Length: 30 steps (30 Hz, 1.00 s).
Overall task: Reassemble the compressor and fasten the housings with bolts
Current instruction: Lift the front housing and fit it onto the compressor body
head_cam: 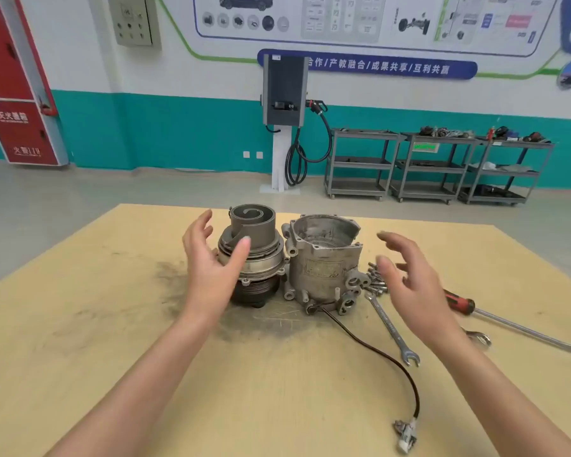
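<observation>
A: What do the hands hold?
B: Nothing. The left hand [211, 262] hovers with fingers spread and loosely bent, in front of the scroll assembly [252, 255]; whether the thumb touches it I cannot tell. The right hand [409, 278] is open too, fingers relaxed, above the bolts [374, 282].

A: How many compressor parts?
B: Two, upright and just beside each other near the far edge of the wooden table [112, 357]: the scroll assembly on the left, the open aluminium housing [323, 258] on the right. One black cable [386, 361] runs from the housing toward the near edge, ending in one white connector [406, 433].

A: And the tools?
B: The bolts lie in one heap against the housing's right side; the count is unclear. One open-end wrench [393, 328] lies beside them, one red-handled screwdriver [508, 324] nearer the right edge, and a second wrench [478, 338] shows partly behind the right wrist.
</observation>
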Motion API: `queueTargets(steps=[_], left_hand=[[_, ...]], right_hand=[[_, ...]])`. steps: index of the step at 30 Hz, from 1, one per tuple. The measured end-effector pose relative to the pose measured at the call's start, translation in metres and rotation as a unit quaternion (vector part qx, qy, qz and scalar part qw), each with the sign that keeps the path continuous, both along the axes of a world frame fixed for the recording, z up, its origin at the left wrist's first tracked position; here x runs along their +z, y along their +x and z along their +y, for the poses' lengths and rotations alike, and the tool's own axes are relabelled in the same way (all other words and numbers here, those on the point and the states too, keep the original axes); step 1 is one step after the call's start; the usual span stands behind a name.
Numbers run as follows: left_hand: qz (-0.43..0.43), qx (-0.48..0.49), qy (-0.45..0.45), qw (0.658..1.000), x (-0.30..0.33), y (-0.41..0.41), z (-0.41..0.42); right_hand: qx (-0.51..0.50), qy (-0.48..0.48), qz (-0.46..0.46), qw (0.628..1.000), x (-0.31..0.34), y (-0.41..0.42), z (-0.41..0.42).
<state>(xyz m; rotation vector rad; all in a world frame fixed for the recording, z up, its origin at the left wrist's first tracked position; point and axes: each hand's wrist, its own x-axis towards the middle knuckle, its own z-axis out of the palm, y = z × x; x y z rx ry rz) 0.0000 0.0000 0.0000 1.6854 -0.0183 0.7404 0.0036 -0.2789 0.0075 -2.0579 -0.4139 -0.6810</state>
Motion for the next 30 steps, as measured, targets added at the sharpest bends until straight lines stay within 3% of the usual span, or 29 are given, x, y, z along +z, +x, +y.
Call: queueTargets(steps=[4, 10, 16, 30], left_hand=[[0.100, 0.019, 0.052, 0.994, 0.007, 0.032, -0.009], [0.103, 0.010, 0.071, 0.992, 0.000, 0.054, -0.002], [0.087, 0.022, 0.086, 0.992, -0.005, 0.055, -0.002], [0.069, 0.018, 0.099, 0.992, -0.008, 0.057, 0.000]], right_hand=[[0.026, 0.010, 0.103, 0.994, 0.001, 0.031, 0.022], [0.092, 0.009, 0.179, 0.980, -0.007, 0.056, 0.027], [0.138, -0.014, 0.187, 0.973, -0.009, 0.065, 0.023], [0.109, 0.019, 0.154, 0.982, -0.011, 0.053, 0.030]])
